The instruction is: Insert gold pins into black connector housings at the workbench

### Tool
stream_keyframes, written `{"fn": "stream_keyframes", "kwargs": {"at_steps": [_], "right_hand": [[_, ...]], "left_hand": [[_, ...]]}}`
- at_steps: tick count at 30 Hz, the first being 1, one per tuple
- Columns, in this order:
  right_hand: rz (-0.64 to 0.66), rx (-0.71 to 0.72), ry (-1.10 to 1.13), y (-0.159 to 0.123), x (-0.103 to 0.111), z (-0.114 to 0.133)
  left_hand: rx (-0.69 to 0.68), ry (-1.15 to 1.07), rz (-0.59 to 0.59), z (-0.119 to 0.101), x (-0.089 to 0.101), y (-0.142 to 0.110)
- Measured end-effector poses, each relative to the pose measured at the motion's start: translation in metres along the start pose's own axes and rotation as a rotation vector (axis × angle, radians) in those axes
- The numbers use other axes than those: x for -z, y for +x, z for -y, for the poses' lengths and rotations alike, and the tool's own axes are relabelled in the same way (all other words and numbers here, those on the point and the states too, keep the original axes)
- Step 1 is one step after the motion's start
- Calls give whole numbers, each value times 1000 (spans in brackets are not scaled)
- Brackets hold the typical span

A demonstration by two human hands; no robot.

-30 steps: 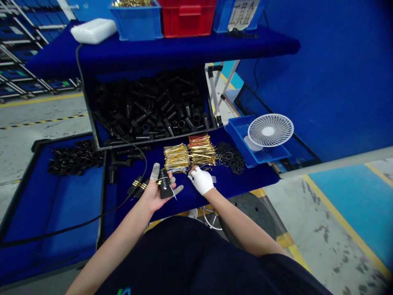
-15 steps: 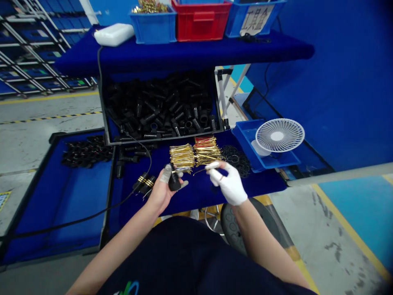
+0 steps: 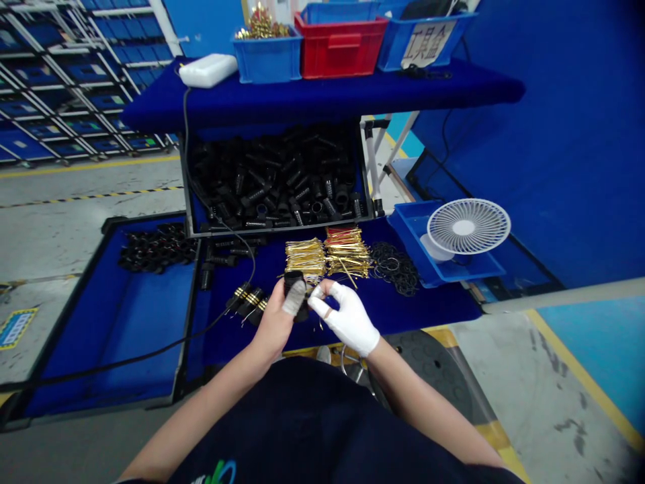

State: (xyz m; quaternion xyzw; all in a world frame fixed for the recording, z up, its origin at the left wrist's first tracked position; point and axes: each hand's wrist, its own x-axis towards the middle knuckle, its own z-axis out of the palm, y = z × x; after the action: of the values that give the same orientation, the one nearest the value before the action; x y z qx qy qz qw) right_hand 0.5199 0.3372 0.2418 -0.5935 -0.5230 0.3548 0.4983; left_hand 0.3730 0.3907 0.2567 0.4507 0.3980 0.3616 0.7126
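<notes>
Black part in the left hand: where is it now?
In the head view, the black part sits slightly left of and below centre, held in the left hand, beside the right hand and just below the left gold bundle.

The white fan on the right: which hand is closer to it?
The right hand. White-gloved, it is below and left of the white fan in the picture. The left hand, gripping a black part, is farther left still.
</notes>
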Motion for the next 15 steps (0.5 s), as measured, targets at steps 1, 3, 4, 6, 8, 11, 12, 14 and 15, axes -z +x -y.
{"fn": "stream_keyframes", "kwargs": {"at_steps": [1,3,4,6,8,11,12,14,15], "right_hand": [[12,15,14,0,-1,-2],[30,49,43,2,-3,-7],[31,61,53,3,-3,-9],[8,76,60,6,-4,-14],[-22,104,42,10,-3,-19],[-102,168,-51,23,5,-33],[-146,173,-100,29,8,-39],[-249,129,-182,44,14,-55],[-288,95,-206,51,17,-62]], "left_hand": [[-74,118,-18,-1,2,0],[-174,272,-37,-2,4,-1],[-186,281,-34,-2,4,-1],[-164,194,-23,-2,5,0],[-114,41,-18,-3,7,2],[22,-215,-37,-10,16,7],[85,-292,-46,-13,19,9],[194,-411,-53,-18,28,12],[224,-451,-56,-20,31,13]]}}
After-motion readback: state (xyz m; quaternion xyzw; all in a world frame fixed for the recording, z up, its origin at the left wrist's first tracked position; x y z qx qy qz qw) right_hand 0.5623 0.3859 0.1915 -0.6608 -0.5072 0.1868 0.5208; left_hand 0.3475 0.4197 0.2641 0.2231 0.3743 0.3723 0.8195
